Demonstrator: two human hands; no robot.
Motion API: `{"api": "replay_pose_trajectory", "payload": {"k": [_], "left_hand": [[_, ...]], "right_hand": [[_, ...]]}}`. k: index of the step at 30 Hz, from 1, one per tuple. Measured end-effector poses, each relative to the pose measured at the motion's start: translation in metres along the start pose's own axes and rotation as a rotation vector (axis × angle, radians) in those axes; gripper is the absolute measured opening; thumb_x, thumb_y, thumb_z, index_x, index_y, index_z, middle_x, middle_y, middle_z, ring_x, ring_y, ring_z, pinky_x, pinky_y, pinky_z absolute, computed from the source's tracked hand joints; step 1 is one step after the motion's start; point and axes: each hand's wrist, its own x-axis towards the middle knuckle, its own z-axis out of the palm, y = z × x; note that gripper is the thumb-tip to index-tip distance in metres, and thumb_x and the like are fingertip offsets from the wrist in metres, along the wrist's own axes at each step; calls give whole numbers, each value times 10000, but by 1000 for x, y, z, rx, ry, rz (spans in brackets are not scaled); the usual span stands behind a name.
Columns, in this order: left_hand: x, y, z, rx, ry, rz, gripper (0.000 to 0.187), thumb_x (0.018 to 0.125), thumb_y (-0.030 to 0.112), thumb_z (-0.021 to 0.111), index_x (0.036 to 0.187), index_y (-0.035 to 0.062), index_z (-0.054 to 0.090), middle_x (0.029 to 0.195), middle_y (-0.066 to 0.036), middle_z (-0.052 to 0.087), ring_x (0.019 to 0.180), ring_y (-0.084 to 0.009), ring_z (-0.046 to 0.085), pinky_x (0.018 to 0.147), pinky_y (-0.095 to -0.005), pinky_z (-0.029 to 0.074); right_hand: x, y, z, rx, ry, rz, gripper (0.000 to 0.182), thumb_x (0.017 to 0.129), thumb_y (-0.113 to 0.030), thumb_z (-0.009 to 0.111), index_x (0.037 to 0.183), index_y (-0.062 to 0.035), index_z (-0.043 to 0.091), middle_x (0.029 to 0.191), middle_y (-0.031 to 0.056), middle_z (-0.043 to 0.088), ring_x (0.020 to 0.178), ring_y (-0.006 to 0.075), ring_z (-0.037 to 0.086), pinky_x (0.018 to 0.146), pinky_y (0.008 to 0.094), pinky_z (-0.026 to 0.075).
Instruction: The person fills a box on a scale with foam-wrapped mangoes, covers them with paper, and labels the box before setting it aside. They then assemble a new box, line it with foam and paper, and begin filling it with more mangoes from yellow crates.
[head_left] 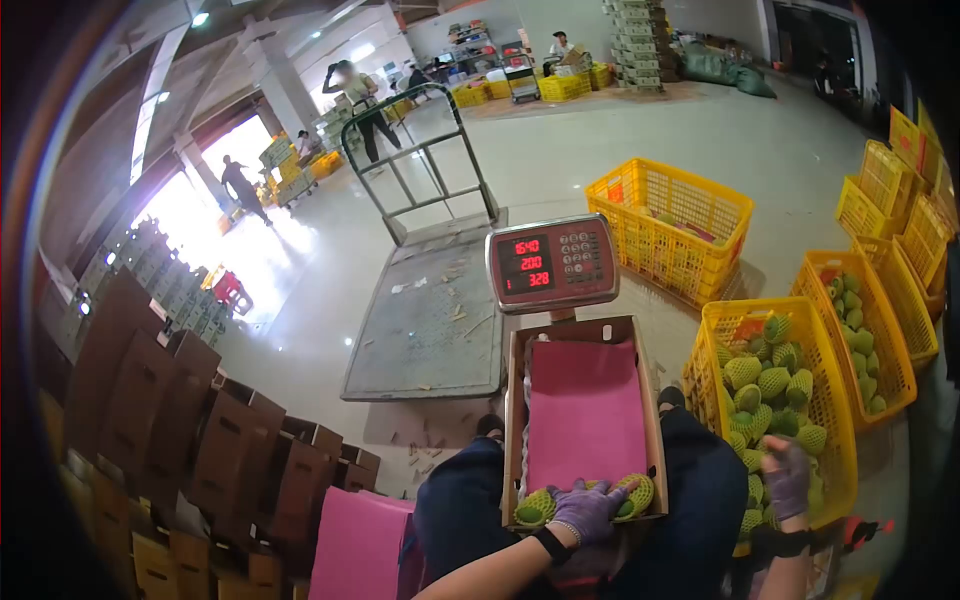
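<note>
My left hand (585, 510), in a purple glove, lies with fingers spread at the near end of a cardboard box (515, 440) lined with pink paper (585, 410). Beside it sit two green fruits in foam nets, which look like mangoes: one netted mango (535, 508) to the left and another netted mango (635, 496) touching the fingers on the right. Gloved in purple too, my right hand (787, 475) hovers over a yellow crate (840, 440) full of netted mangoes (775, 380); its fingers look bent and blurred. Behind the box, a scale display (552, 262) shows red digits.
A flatbed trolley (430, 320) stands ahead on the left. Another yellow crate (670, 225) sits beyond the scale, and a crate of green mangoes (855, 340) is at right. Brown cartons (240, 450) and pink sheets (360, 545) fill the lower left. Several people are farther back.
</note>
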Motion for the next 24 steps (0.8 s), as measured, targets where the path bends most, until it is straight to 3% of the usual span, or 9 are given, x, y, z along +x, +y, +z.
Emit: {"api": "replay_pose_trajectory", "payload": {"k": [3,5,7,13,15,16,20,22,24], "left_hand": [[-1,0,-1,-19,-24,0,676,866,406,579,1470,410,275,1412,-69,438,1288,-415,406,969,-789,220],[0,2,0,-29,-22,-9,669,868,410,577,1468,409,282,1415,-70,438,1289,-418,405,972,-789,214],[1,-1,3,-21,0,-7,661,870,424,573,1468,404,290,1428,-72,427,1293,-415,400,975,-788,205],[-3,0,-7,-54,-75,-27,671,866,411,579,1471,394,290,1449,-86,410,1313,-418,380,974,-781,214],[-2,-6,1,23,-2,-23,711,857,378,582,1476,429,235,1433,-85,428,1249,-436,446,943,-772,272],[-3,-9,2,10,1,-68,711,857,378,582,1476,429,235,1433,-85,428,1249,-436,446,943,-772,272],[-3,-9,-1,13,-15,-20,742,841,388,599,1483,411,227,1459,-124,394,1251,-479,436,956,-762,271],[-2,-9,-7,13,-40,-9,750,839,381,602,1485,407,222,1461,-123,392,1249,-479,438,957,-759,274],[-3,-11,-10,-4,-80,7,831,794,398,671,1489,396,217,1461,-142,381,1259,-465,430,951,-754,286]], "right_hand": [[-19,119,-39,-316,119,299,441,780,-175,702,1171,0,596,1127,165,631,1059,330,596,915,385,471],[-32,218,-43,-738,-44,574,621,745,-222,732,1277,22,525,1254,210,574,1192,349,529,984,403,433],[-28,198,-29,-498,-158,743,732,718,-243,743,1337,35,467,1342,245,506,1275,360,463,1027,405,401],[-20,279,24,-448,-284,402,527,812,-177,621,1288,22,515,1229,267,575,1189,385,527,979,416,424],[-20,326,47,-619,-529,39,403,881,-202,519,1226,3,558,1196,263,593,1156,388,545,934,418,448],[-4,278,37,-534,-584,304,356,916,-229,457,1171,-16,586,1190,260,592,1142,396,544,907,439,455],[20,327,48,-872,-735,398,382,905,-240,490,1208,-18,556,1199,243,594,1133,409,542,926,473,443],[13,379,42,-979,-209,624,448,913,-313,501,1252,-21,517,1227,224,588,1132,396,551,934,488,443],[12,392,43,-756,-38,785,488,920,-358,493,1278,-27,493,1224,217,586,1113,396,562,930,476,451]]}}
